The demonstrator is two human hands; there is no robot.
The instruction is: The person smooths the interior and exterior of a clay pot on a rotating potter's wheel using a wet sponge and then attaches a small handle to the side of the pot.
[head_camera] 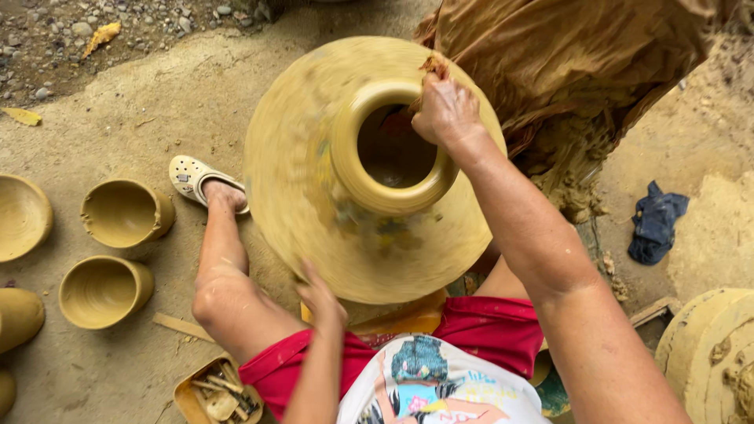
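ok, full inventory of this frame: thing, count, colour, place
large clay pot: 1, tan, centre, motion-blurred
small clay pots: 2 upright, tan, left on the ground
clay bowl: 1, tan, far left edge
tray of wooden tools: 1, yellow-brown, bottom left by the knee
clay heap under brown sheet: 1, brown, top right
blue rag: 1, dark blue, right on the ground
clay pieces: tan, bottom right, partly cut off
sandal: 1, cream, on the foot, left of the pot
left hand: on the pot's near side
right hand: fingers on the pot's rim, holding a brown scrap
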